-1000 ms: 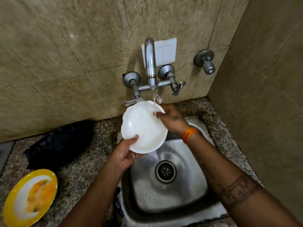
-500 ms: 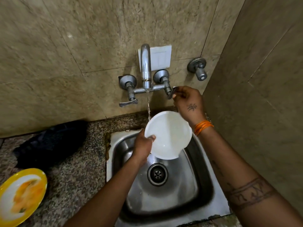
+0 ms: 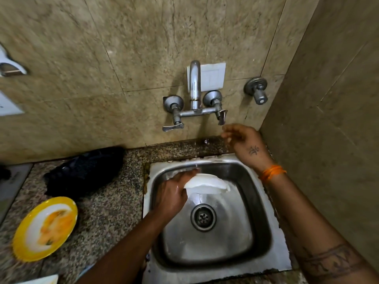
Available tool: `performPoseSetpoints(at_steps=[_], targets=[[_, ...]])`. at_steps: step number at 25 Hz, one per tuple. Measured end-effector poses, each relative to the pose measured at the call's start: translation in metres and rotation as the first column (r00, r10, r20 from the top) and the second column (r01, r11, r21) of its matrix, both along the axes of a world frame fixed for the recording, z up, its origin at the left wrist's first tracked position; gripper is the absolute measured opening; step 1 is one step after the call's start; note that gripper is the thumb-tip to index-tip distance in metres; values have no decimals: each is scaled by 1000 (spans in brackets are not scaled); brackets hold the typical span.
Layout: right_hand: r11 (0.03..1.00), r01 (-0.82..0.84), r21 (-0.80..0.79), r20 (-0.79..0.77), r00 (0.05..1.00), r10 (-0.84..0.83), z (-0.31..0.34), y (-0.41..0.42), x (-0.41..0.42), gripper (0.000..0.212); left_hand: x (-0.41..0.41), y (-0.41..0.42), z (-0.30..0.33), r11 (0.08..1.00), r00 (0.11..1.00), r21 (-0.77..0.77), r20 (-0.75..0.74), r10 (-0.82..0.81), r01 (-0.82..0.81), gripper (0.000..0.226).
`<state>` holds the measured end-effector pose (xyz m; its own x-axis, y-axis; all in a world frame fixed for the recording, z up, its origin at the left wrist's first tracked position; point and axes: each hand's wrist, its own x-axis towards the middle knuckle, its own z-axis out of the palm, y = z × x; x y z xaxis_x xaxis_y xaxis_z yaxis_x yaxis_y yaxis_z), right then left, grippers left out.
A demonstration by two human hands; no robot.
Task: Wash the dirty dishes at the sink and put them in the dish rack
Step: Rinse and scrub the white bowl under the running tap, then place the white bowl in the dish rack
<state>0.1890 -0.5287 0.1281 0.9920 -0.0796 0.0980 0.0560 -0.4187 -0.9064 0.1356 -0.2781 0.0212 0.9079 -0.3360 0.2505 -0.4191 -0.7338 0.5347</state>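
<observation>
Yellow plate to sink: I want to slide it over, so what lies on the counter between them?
In the head view, only bare speckled counter lies between the yellow plate and the sink rim; the black cloth sits farther back.

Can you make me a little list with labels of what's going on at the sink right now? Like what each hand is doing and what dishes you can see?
left hand: holds the white plate, tipped, inside the sink
right hand: holds nothing, fingers relaxed, just under the right tap handle
water: a thin trickle falls from the tap toward the white plate
dirty dish: yellow plate with orange food smears, on the counter left of the sink
drain: uncovered
dish rack: not visible
</observation>
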Motion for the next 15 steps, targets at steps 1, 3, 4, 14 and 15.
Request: performPoseSetpoints(at_steps=[1,3,4,14,15], targets=[[995,-80,58,-87,993,85,-5,-4,-11,43,-3,0,3,1000,1000,10,9,4,-5,90],[949,-309,-54,-207,934,292,-22,-15,-40,49,-4,-2,9,1000,1000,12,16,13,-14,94],[894,-430,-124,-252,885,391,-35,-19,-55,61,-6,-3,12,1000,1000,11,26,16,-16,95],[906,8,-423,298,946,131,-61,-7,-101,46,-29,-12,55,996,966,-90,255,36,-13,84],[904,18,-427,291,949,118,-59,-8,-102,46,-31,-9,56,994,972,-103,233,42,-19,79]])
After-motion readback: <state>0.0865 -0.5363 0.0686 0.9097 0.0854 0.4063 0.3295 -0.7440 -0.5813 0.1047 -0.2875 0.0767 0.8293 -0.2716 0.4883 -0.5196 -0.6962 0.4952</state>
